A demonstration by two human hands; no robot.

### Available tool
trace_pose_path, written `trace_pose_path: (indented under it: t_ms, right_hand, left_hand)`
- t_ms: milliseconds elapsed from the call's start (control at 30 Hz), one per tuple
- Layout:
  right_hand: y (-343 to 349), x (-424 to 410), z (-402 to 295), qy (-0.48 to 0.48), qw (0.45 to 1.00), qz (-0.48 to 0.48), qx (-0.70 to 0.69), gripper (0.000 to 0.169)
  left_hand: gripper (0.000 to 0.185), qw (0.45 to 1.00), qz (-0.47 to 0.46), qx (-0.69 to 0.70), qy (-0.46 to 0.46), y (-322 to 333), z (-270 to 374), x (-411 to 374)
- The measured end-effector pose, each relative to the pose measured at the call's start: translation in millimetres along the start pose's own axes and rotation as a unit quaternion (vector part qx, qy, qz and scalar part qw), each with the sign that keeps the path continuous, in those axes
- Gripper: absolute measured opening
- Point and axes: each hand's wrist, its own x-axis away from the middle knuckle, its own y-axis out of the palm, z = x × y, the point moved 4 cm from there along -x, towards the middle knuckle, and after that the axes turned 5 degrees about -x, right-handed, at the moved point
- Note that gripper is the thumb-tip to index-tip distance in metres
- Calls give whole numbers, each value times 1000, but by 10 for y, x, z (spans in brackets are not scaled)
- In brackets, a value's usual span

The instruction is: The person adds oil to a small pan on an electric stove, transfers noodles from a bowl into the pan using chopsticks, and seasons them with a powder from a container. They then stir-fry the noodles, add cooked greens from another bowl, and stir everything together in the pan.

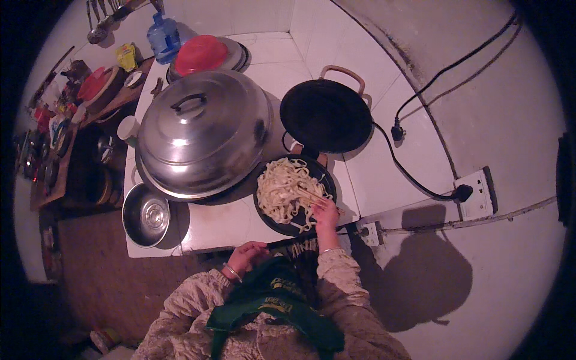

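My right hand (326, 215) is closed around a pair of wooden chopsticks (313, 196), whose tips reach into a heap of wide noodles (284, 189). The noodles lie in a round black pan (332, 182) near the counter's front edge. Close to that edge, left of the pan, is my left hand (248, 257); its fingers are partly curled and their grip is unclear. A large domed metal lid (216, 135) covers a wide vessel left of the noodles. Behind the pan stands a round black lid or second pan (326, 116) with a tan handle.
A metal bowl (146, 216) sits at the counter's front left corner, with a white cup (128, 128) farther back. A red basin (201, 54) and a blue water jug (163, 38) stand behind. A black power cord (400, 168) runs to a wall socket (476, 195) on the right.
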Motion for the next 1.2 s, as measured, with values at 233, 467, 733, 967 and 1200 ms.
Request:
trace_pose_path:
  t_ms: [233,467,733,967,1200]
  right_hand:
    - [1,332,-421,27,997,-32,-69,21]
    - [311,713,-950,-44,991,-88,-88,26]
    - [-125,830,-1446,-249,937,-32,243,36]
    - [-13,274,-366,-99,979,-13,178,36]
    - [-36,67,-279,-31,999,-12,4,27]
  left_hand:
    - [21,995,23,73,-58,-354,-324,100]
    - [22,998,-14,9,-54,-330,-183,56]
    - [19,996,6,-50,-72,-282,-145,105]
    - [19,997,13,-3,-75,-436,-280,129]
    - [21,998,-3,43,-45,-606,-407,113]
